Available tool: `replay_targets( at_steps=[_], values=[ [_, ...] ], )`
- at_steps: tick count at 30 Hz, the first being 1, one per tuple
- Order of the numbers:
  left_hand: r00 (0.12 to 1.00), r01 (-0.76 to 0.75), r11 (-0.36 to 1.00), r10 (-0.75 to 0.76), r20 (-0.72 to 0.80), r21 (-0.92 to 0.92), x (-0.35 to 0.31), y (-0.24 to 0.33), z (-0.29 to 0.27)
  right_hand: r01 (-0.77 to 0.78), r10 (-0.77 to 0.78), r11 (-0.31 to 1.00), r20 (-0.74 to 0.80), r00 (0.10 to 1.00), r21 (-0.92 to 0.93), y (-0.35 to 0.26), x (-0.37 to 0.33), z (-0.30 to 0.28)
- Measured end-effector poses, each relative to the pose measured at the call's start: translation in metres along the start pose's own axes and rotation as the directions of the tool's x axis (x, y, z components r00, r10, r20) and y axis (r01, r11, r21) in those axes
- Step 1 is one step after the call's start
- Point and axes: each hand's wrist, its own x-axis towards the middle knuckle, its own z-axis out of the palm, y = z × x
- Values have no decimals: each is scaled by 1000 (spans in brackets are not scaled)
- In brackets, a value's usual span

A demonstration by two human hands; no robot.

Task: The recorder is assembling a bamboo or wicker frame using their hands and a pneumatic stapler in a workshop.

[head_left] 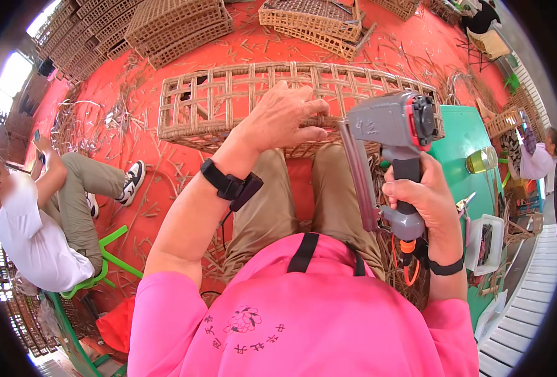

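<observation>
A long brown woven rattan frame (253, 94) with an open lattice lies across in front of my knees. My left hand (285, 116) is over its near edge, fingers bent around the woven strips; the fingertips are partly hidden. A grey pneumatic nail gun (379, 119) is in my right hand (426, 191), which is wrapped around its black grip. The gun's nose is at the frame's near edge, just right of my left fingers; whether it touches cannot be told. An orange hose fitting (408, 246) hangs from the gun's handle.
Right of me is a green table (464, 135) with a jar of yellowish liquid (481, 160) and a white bin (484, 242). A person (46, 220) sits on a green stool at left. Stacked woven frames (172, 28) and cane scraps lie on the red floor.
</observation>
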Motion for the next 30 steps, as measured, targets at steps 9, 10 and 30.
replay_targets(
  at_steps=[9,10,30],
  values=[
    [999,37,999,-38,-19,-36,1,-1,6,-24,28,997,55,998,-73,-3,15,5],
    [999,48,998,-48,-19,-26,1,0,6,-32,37,996,56,998,-86,-5,15,5],
    [993,43,986,-60,-103,-159,-5,3,6,-65,63,990,-17,998,-122,-23,12,28]
  ],
)
